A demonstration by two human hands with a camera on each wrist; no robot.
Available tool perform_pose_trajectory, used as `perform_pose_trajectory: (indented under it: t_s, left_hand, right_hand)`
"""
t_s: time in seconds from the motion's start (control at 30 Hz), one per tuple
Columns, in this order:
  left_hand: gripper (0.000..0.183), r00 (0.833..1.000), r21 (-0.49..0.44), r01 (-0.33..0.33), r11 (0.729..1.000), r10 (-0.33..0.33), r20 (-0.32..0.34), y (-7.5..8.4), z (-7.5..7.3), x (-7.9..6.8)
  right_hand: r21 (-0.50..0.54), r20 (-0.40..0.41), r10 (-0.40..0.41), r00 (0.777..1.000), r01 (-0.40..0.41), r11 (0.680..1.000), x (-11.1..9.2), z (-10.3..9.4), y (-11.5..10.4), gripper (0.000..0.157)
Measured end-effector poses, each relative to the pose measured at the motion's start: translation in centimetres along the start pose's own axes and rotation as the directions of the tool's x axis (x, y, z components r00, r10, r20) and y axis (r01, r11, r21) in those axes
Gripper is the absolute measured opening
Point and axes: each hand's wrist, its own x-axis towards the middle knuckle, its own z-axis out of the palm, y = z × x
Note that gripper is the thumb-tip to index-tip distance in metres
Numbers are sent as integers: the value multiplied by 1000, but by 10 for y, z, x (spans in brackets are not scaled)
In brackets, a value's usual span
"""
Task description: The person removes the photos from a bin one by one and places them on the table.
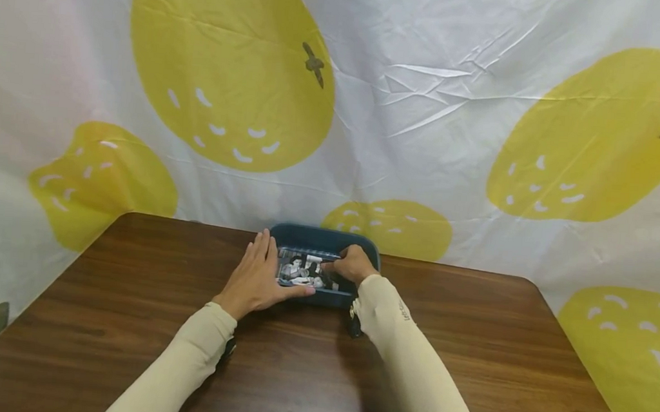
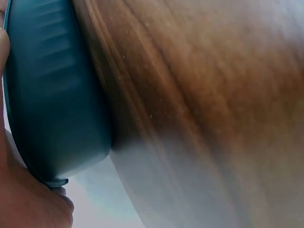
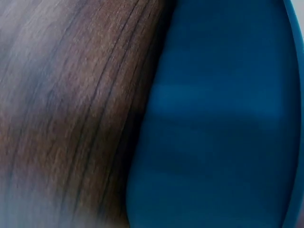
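Note:
A dark blue plastic bin (image 1: 327, 238) stands at the back edge of the wooden table. Inside it lie black-and-white picture pieces (image 1: 296, 269), one showing a person. My left hand (image 1: 254, 278) rests at the bin's left end, fingers straight along the side and thumb stretched over the front rim. In the left wrist view, part of that hand (image 2: 28, 199) shows against the rim of the bin (image 2: 57, 95). My right hand (image 1: 354, 265) reaches inside over the right end, fingers bent, fingertips at the picture pieces. Whether it pinches one, I cannot tell.
The brown wooden table (image 1: 470, 346) spreads out on both sides of the bin and in front of it. Close behind the bin hangs a white cloth (image 1: 404, 147) printed with large yellow fruits. Long cream sleeves (image 1: 411, 355) cover both forearms.

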Motion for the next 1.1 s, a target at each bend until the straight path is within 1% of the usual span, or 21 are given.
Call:
perform_pose_trajectory:
  t_s: [0.1, 0.23, 0.4, 0.5, 0.57, 0.7, 0.87, 0.93, 1.1]
  left_hand:
    - [133, 1000, 1, 10, 1000, -10, -7, 1, 2, 0]
    - [133, 1000, -7, 22, 1000, -22, 4, 3, 3, 0]
    - [134, 1000, 11, 21, 1000, -21, 0, 2, 2, 0]
    - [135, 1000, 18, 31, 999, -31, 2, 1, 1, 0]
    - [136, 999, 5, 35, 999, -35, 7, 0, 0, -1]
    - [136, 999, -17, 34, 999, -34, 13, 1, -1, 0]
    - [136, 999, -16, 35, 999, -34, 27, 1, -1, 2]
    - [137, 999, -15, 38, 999, -38, 31, 1, -2, 2]
    - [137, 998, -16, 48, 999, -47, 29, 0, -2, 1]
  right_hand:
    - [35, -11, 4, 1000, -4, 999, 3, 2, 1, 61]
    - [90, -20, 17, 1000, -15, 996, 4, 4, 3, 56]
    - [168, -1, 51, 999, -50, 985, 3, 1, 4, 51]
    - [235, 17, 63, 998, -66, 970, 3, 1, 4, 47]
    - [268, 17, 66, 998, -68, 961, 4, 1, 4, 44]
    - [320, -8, 82, 997, -75, 945, 7, 3, 5, 42]
    - [382, -39, 114, 993, -90, 920, 9, 7, 5, 45]
    - [381, -47, 118, 992, -92, 920, 9, 8, 5, 47]
    - [320, -50, 112, 993, -90, 943, 10, 10, 4, 49]
